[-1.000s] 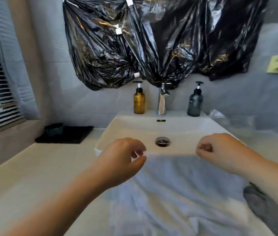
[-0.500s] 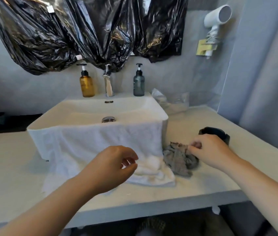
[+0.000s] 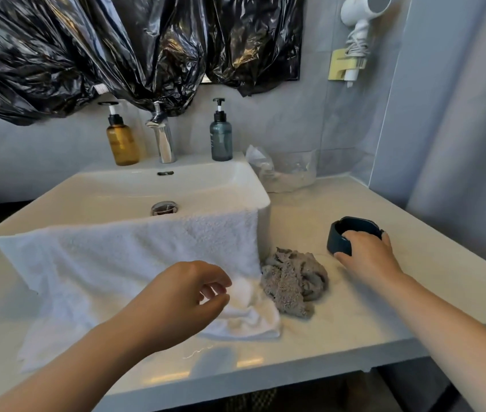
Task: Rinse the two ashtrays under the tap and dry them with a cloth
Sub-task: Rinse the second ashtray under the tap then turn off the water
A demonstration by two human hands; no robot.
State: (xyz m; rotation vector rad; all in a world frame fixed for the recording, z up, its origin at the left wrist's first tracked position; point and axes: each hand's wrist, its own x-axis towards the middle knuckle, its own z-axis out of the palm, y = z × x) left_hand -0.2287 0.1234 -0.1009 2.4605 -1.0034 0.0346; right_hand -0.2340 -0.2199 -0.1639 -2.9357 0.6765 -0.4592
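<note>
**Ashtray** (image 3: 340, 237): dark blue, sitting upright on the counter (image 3: 414, 292) right of the basin, well apart from the tap (image 3: 163, 138). It is sitting where the nearer arm can take it without crossing the body.

**Right hand** (image 3: 368, 260): curling over the ashtray's near rim, the thumb pressing its left wall and the fingers hooking inside. This is a lifting hold, judged ready to carry it to the water.

**Left hand** (image 3: 182, 298): hovering loosely curled and holding nothing, above the white towel (image 3: 152, 251). It is likely waiting to work the tap.

**Second ashtray:** not showing anywhere here. The dark strip at the far left edge is too dim to identify.

**Grey cloth** (image 3: 292, 281): lying crumpled between the towel and the ashtray, just beside both and handy for drying.

**White towel:** draping over the sink's (image 3: 253, 185) front wall onto the counter, probably catching drips.

**Open room:** bare counter is running around the ashtray on the right. The counter's front edge is lying close below the cloth. The way to the basin is rising over its right wall, with the teal bottle (image 3: 221, 138) and a clear plastic bag (image 3: 286, 173) standing near that route and the amber bottle (image 3: 122, 142) left of the tap.
</note>
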